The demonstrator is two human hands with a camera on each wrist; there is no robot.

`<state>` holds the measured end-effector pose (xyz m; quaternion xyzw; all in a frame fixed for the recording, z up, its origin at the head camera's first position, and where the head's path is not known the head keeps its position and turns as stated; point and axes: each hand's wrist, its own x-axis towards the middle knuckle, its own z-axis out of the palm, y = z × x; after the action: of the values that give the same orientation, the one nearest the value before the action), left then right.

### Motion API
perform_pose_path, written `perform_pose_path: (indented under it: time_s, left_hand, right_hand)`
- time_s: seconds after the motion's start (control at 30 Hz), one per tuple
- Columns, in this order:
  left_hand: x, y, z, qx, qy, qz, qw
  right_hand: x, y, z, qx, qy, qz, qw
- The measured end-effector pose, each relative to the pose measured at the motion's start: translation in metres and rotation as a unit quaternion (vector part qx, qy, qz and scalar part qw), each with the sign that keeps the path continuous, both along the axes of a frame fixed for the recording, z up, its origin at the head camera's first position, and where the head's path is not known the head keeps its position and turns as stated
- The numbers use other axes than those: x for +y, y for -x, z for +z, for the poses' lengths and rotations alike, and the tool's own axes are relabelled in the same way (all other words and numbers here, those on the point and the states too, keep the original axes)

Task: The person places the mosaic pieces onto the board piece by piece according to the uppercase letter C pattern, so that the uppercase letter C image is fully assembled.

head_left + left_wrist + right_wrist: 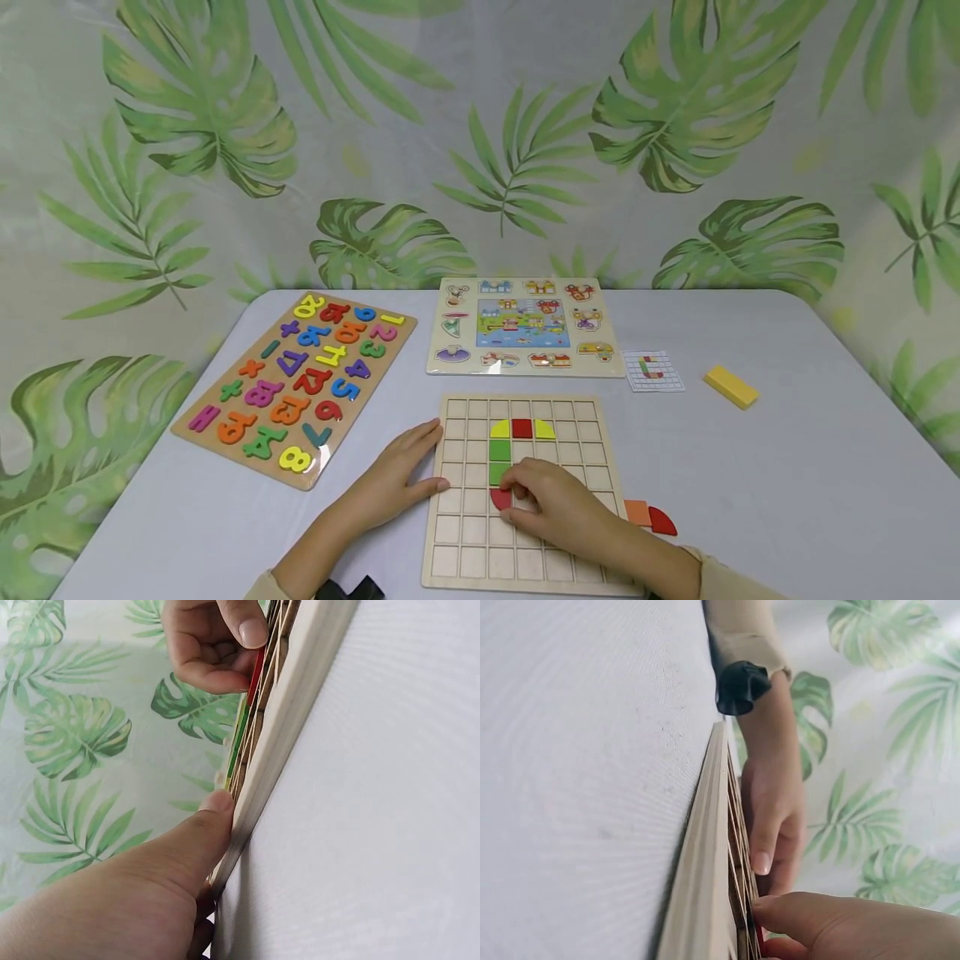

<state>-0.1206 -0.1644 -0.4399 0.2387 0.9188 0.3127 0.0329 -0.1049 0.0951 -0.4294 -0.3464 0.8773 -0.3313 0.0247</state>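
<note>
A wooden grid board lies on the table before me. Set in its squares are a yellow quarter-circle, a red square, another yellow quarter-circle and two green squares in a column. Below the green ones, my right hand holds a red quarter-circle tile between thumb and forefinger, at board level. My left hand rests at the board's left edge with fingers extended, its thumb touching the rim. An orange tile and a red quarter-circle lie by the right edge.
A number puzzle board lies at the left. Behind the grid sit a picture puzzle, a small pattern card and a yellow block. A black object shows near my left forearm. A leaf-print cloth hangs behind.
</note>
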Motion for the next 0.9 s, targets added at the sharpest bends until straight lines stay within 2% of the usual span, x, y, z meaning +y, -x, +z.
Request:
perform_pose_path:
  time_s: [0.23, 0.43, 0.5, 0.63, 0.73, 0.9]
  left_hand:
    - [0.0, 0.0, -0.001, 0.001, 0.001, 0.0, 1.0]
    - [-0.001, 0.001, -0.002, -0.001, 0.004, 0.0, 1.0]
    - [-0.001, 0.001, -0.002, -0.001, 0.005, -0.001, 1.0]
    - [-0.001, 0.001, -0.002, -0.001, 0.004, -0.002, 1.0]
    - [0.0, 0.001, -0.002, -0.001, 0.004, -0.001, 1.0]
    - [-0.001, 0.001, -0.001, 0.002, 0.006, -0.001, 1.0]
  right_hand:
    - [0.0, -0.001, 0.002, -0.009, -0.011, -0.004, 1.0]
    - [0.009, -0.004, 0.016, -0.038, -0.002, -0.013, 0.999]
    - [0.016, -0.005, 0.021, -0.022, 0.022, -0.006, 0.999]
    - [0.035, -0.006, 0.028, 0.05, 0.055, 0.005, 0.997]
    - [0.052, -0.009, 0.031, 0.08, 0.041, -0.018, 0.996]
    - [0.079, -0.016, 0.03, 0.089, 0.03, -0.056, 0.994]
